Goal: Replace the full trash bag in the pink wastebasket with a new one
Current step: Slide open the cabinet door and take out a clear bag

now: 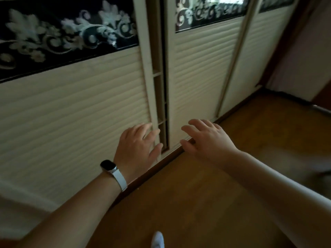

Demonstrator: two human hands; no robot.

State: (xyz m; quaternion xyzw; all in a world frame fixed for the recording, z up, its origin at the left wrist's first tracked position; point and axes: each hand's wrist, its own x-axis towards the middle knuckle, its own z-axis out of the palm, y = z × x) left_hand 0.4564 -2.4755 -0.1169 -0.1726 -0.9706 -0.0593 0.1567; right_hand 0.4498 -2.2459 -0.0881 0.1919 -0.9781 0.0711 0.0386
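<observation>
Open hands at the sliding wardrobe doors (202,72)

The left hand (138,145) and right hand (206,138) are spread and empty on either side of the narrow gap (161,104) between the doors, above the wooden floor (197,194). The pink wastebasket is out of view.

Looks out from head height, forward and steeply down, through a wide-angle lens, straight edges bowed. Faces cream sliding wardrobe doors (200,83) at close range, tilted, with door frames slanting across the view. Takes in the wooden floor (197,194) along the lower right. Catches both forearms reaching in from the bottom edge, with left hand (138,145) and right hand (206,138) near the middle, close to the lens.
</observation>
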